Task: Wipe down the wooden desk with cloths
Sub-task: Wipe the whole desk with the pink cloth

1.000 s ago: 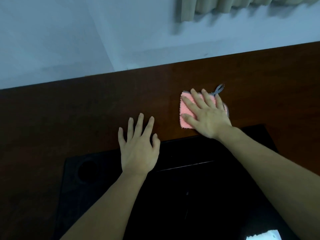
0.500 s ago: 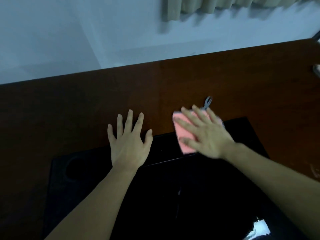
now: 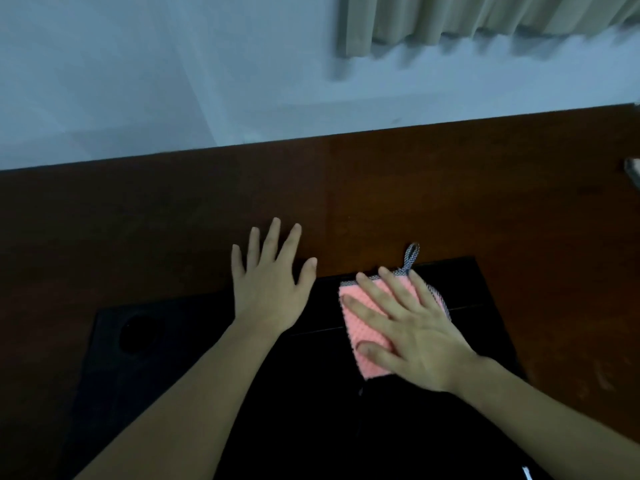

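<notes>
On the black panel (image 3: 207, 358) set in the wooden desk (image 3: 450, 202), the right hand (image 3: 412, 337) presses flat, straight fingers on the pink cloth (image 3: 363, 327); the left hand (image 3: 270, 289) rests open, fingers spread, just beside it.

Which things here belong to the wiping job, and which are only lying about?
Job: pink cloth under flat right hand; wooden desk; left hand resting flat.
Lying about: black tray; curtain; small object at right edge.

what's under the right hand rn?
The right hand lies flat on a pink cloth, which rests on the black panel set in the wooden desk. The cloth's middle is covered by the palm.
</notes>
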A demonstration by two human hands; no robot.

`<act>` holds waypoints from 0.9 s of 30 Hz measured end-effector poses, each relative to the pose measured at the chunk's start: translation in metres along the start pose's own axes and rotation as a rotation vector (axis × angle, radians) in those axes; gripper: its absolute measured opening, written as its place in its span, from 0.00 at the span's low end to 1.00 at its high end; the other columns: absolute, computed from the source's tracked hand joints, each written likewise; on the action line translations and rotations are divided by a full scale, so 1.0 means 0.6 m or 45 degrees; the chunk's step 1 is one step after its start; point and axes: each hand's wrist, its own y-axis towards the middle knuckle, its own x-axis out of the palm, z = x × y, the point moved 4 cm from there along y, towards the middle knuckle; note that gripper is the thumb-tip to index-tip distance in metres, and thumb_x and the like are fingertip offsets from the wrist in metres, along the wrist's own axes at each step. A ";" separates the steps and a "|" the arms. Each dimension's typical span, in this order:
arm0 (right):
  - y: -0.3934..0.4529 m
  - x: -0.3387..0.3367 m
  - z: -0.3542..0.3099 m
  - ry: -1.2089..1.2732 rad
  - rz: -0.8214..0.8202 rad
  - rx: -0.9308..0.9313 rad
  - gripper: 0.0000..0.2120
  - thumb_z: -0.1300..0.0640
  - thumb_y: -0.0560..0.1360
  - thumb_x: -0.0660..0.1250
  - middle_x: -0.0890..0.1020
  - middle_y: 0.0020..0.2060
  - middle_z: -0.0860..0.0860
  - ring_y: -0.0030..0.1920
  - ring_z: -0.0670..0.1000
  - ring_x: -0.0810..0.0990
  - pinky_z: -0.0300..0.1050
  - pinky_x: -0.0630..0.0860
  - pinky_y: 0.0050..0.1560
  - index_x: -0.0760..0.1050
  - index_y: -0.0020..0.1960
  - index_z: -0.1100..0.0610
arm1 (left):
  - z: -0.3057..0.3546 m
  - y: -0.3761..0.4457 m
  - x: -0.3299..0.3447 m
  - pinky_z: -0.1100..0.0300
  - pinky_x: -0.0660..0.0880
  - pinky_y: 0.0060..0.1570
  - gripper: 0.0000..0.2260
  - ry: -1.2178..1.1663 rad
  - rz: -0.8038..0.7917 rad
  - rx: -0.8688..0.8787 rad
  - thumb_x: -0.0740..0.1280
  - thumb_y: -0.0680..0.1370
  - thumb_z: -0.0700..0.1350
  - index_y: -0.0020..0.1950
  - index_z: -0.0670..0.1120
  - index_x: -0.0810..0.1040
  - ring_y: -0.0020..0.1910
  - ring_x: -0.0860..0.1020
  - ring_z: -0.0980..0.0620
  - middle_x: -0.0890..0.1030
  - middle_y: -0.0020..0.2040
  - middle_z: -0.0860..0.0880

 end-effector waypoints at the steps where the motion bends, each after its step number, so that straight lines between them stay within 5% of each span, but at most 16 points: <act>1: 0.002 -0.001 0.008 -0.002 -0.002 -0.026 0.32 0.31 0.82 0.45 0.44 0.82 0.48 0.81 0.59 0.41 0.65 0.39 0.76 0.40 0.82 0.39 | 0.020 0.003 0.005 0.40 0.40 0.79 0.28 -0.023 0.013 0.021 0.47 0.84 0.63 0.83 0.60 0.46 0.82 0.40 0.47 0.42 0.84 0.53; 5: 0.065 -0.031 0.078 0.031 0.054 0.072 0.31 0.30 0.81 0.40 0.31 0.79 0.43 0.79 0.54 0.29 0.61 0.29 0.76 0.29 0.78 0.34 | 0.061 0.012 0.042 0.40 0.38 0.79 0.27 -0.041 -0.066 -0.008 0.47 0.84 0.61 0.82 0.61 0.44 0.81 0.37 0.48 0.40 0.83 0.54; 12: 0.202 -0.077 0.184 0.029 0.047 0.291 0.32 0.30 0.80 0.37 0.37 0.81 0.46 0.81 0.56 0.34 0.66 0.35 0.77 0.34 0.80 0.37 | 0.060 0.010 0.056 0.42 0.38 0.79 0.27 0.032 -0.025 -0.032 0.47 0.84 0.63 0.82 0.62 0.44 0.81 0.37 0.48 0.39 0.83 0.55; 17: 0.100 -0.049 0.127 -0.015 -0.016 0.093 0.31 0.33 0.82 0.37 0.33 0.80 0.48 0.80 0.58 0.33 0.66 0.35 0.77 0.29 0.79 0.40 | 0.065 0.009 0.052 0.43 0.37 0.79 0.27 0.028 -0.016 -0.069 0.48 0.84 0.63 0.82 0.63 0.45 0.81 0.37 0.50 0.40 0.83 0.56; 22: -0.019 -0.001 0.107 -0.053 -0.030 -0.160 0.34 0.30 0.82 0.45 0.54 0.82 0.52 0.80 0.61 0.55 0.69 0.51 0.73 0.49 0.83 0.44 | 0.064 0.013 0.055 0.45 0.35 0.78 0.28 0.066 -0.010 -0.086 0.48 0.83 0.63 0.82 0.63 0.43 0.81 0.35 0.51 0.38 0.83 0.57; 27: 0.069 -0.031 0.168 -0.014 0.067 -0.090 0.32 0.30 0.80 0.40 0.40 0.81 0.46 0.82 0.58 0.41 0.66 0.39 0.78 0.36 0.81 0.38 | 0.061 0.011 0.056 0.46 0.35 0.79 0.27 0.048 -0.014 -0.091 0.49 0.84 0.62 0.82 0.63 0.45 0.81 0.35 0.51 0.39 0.83 0.57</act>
